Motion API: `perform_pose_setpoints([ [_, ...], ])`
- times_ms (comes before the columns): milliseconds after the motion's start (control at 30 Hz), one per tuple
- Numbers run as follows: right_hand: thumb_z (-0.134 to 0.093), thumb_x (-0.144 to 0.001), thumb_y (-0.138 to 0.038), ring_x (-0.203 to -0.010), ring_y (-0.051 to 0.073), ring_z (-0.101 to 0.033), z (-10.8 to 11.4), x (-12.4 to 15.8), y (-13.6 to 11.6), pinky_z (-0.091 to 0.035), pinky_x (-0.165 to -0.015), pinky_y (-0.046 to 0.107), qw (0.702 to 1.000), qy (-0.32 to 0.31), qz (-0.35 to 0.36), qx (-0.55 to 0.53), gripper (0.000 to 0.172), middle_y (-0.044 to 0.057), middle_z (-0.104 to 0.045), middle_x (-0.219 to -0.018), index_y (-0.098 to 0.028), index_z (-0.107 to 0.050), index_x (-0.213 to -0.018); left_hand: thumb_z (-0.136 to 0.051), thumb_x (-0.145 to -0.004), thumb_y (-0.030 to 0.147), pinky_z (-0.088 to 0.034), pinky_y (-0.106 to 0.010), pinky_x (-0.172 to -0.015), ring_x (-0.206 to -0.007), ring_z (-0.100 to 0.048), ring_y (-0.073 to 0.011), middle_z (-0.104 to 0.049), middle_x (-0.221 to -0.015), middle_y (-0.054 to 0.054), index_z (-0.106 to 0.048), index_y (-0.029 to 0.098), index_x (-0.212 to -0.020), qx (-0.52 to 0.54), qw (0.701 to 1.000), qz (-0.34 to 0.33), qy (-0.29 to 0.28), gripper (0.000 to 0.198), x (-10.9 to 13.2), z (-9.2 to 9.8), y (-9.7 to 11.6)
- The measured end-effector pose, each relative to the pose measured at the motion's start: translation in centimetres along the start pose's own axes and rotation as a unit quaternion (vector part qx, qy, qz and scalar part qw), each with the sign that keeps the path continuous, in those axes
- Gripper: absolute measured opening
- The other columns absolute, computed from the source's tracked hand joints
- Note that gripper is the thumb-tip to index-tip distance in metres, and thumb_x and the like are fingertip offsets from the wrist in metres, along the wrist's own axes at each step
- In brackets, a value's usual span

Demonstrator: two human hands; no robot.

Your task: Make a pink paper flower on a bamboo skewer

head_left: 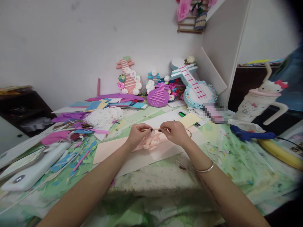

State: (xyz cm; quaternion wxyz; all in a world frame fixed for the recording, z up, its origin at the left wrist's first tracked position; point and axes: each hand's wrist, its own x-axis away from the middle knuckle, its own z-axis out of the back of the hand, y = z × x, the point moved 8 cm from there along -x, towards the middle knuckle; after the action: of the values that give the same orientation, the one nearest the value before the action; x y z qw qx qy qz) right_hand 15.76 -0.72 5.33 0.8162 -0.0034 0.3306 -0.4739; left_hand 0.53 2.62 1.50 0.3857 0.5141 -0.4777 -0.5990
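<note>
Both hands are closed in a pinch on a thin pale peach strip [155, 128], stretched level between the fingertips. My left hand [138, 135] grips its left end, and my right hand [175, 132] grips the right side. Whether the strip is rolled paper or a slim stick is too small to tell. Just below it lies a peach paper flower [151, 142], partly behind the fingers. Under the hands a long peach paper sheet [106, 149] rests on white paper [132, 165].
White shredded string [104, 116] and coloured paper scraps lie left, beside a white phone-like device [35, 170]. Decorated paper instruments, including a purple one [158, 96], lean on the wall. To the right are a blue glue gun [252, 134], a banana [281, 154] and a tumbler [255, 104].
</note>
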Motion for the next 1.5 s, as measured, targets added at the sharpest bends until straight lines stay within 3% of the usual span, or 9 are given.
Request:
perform_pose_setpoints([
  [367,-0.056,-0.081,-0.026,-0.062,0.012,-0.054,0.2,0.0,0.3,-0.032,-0.060,0.024,1.000,0.017,-0.001,0.020,0.014,0.002,-0.066,-0.071,-0.021,-0.069,-0.077,-0.067,-0.063,0.020,-0.043,-0.024,-0.062,-0.063,-0.057,-0.0136,-0.067,-0.066,-0.003,-0.070,0.013,-0.068,0.016,0.998,-0.033,-0.041,0.009,-0.2,-0.1,0.1],
  [533,-0.056,-0.081,-0.026,-0.061,0.012,-0.054,0.2,0.0,0.3,-0.033,-0.060,0.024,1.000,0.017,-0.001,0.018,0.014,0.001,-0.066,-0.070,-0.021,-0.069,-0.076,-0.062,-0.072,0.030,-0.044,-0.026,-0.064,-0.064,-0.057,-0.0146,-0.067,-0.066,-0.006,-0.073,0.012,-0.067,0.034,0.998,-0.037,-0.028,0.022,-0.4,0.2,0.0],
  [900,-0.056,-0.080,-0.026,-0.063,0.013,-0.055,0.0,0.0,0.7,-0.031,-0.059,0.025,0.999,0.010,-0.018,0.024,0.014,0.000,-0.066,-0.070,-0.022,-0.068,-0.076,-0.074,-0.061,0.028,-0.043,-0.023,-0.060,-0.058,-0.056,-0.0112,-0.067,-0.061,-0.001,-0.071,0.014,-0.064,0.011,0.999,-0.032,-0.014,0.015,-0.5,0.4,-0.2],
  [1100,-0.056,-0.078,-0.025,-0.065,0.014,-0.056,0.1,0.0,1.1,-0.028,-0.057,0.025,0.996,0.009,-0.060,0.062,0.012,0.000,-0.068,-0.072,-0.023,-0.067,-0.076,-0.068,-0.067,0.034,-0.044,-0.023,-0.059,-0.058,-0.057,-0.0119,-0.066,-0.064,-0.002,-0.069,0.013,-0.069,-0.088,0.993,-0.066,-0.048,0.021,-0.8,-0.1,0.2],
  [1300,-0.054,-0.079,-0.025,-0.066,0.015,-0.056,-0.1,-0.1,1.4,-0.025,-0.056,0.025,0.992,-0.020,-0.075,0.095,0.013,0.001,-0.068,-0.073,-0.023,-0.067,-0.076,-0.055,-0.078,0.030,-0.043,-0.023,-0.064,-0.067,-0.059,-0.0135,-0.069,-0.073,-0.003,-0.069,0.016,-0.076,-0.269,0.947,-0.158,-0.080,0.020,-0.3,-0.8,1.7],
  [1500,-0.053,-0.079,-0.025,-0.066,0.015,-0.056,-0.2,-0.1,1.5,-0.024,-0.056,0.025,0.989,-0.041,-0.088,0.107,0.015,0.002,-0.068,-0.072,-0.022,-0.067,-0.076,-0.050,-0.080,0.026,-0.042,-0.022,-0.063,-0.066,-0.058,-0.0130,-0.069,-0.073,-0.003,-0.068,0.016,-0.077,-0.316,0.924,-0.190,-0.099,0.020,0.1,-1.3,2.3],
])
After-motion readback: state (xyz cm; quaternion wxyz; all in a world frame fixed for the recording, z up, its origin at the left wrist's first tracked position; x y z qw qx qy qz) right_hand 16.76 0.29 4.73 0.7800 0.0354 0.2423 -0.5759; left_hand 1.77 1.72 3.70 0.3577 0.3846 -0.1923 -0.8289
